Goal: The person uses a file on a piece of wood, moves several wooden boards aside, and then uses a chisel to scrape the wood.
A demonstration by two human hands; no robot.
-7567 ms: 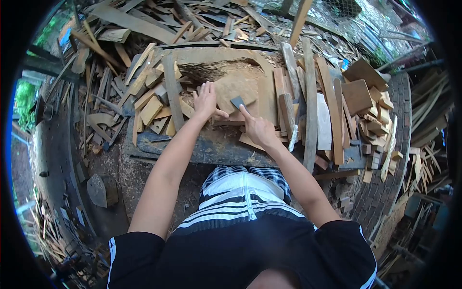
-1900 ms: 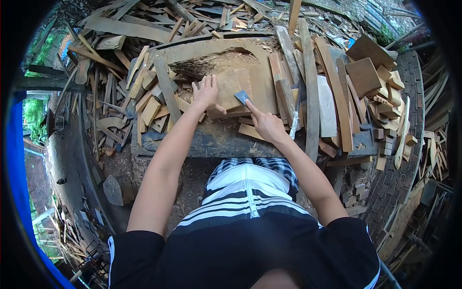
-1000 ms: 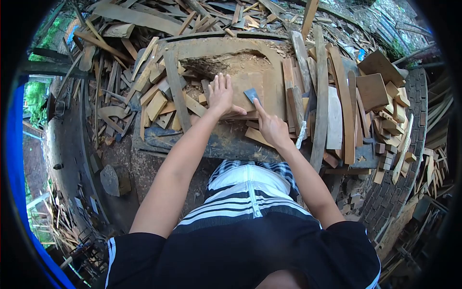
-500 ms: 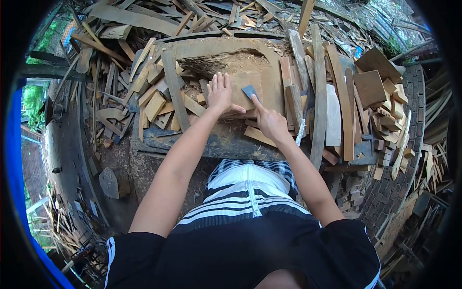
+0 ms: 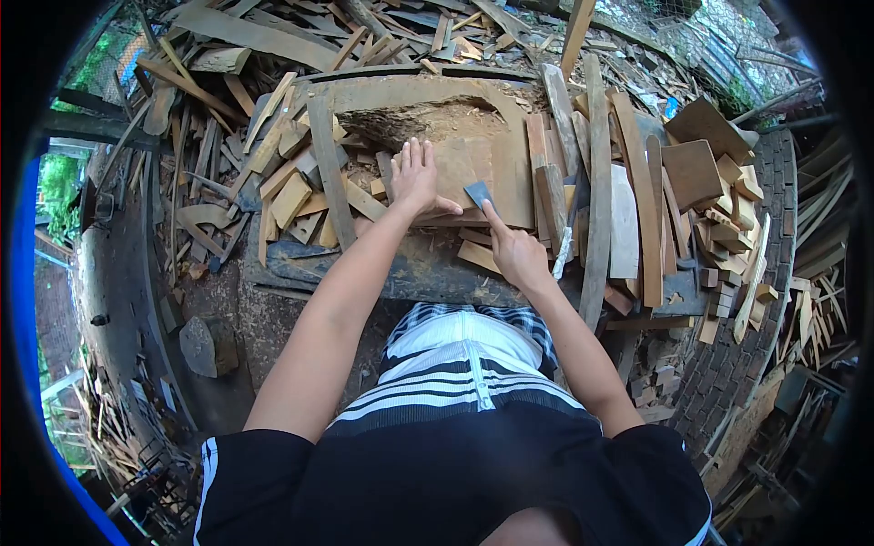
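Seen from above, a person stands at a worn desk (image 5: 410, 273) heaped with wood offcuts. At the far left, loose strips and scraps of timber (image 5: 273, 173) lie piled along the desk's edge. Moving right, the left hand (image 5: 414, 177) lies flat, fingers spread, pressing down on a square wooden board (image 5: 473, 173) that sits in the middle of the desk, in front of a hollowed, sawdust-filled slab (image 5: 410, 114). Just beside it, the right hand (image 5: 517, 255) pinches a small grey blade, a scraper (image 5: 478, 194), between thumb and fingers, with the index finger laid along it; the blade's edge touches the board's near right corner. Further right, long planks (image 5: 596, 182) stand on edge, and beyond them square blocks (image 5: 696, 173) are stacked.

To do this stroke well, the flat hand should probably bear down firmly so the board cannot slide, staying clear of the blade's path. The scraper likely works best held at a low, steady tilt, pushed in short even strokes with light pressure from the index finger.
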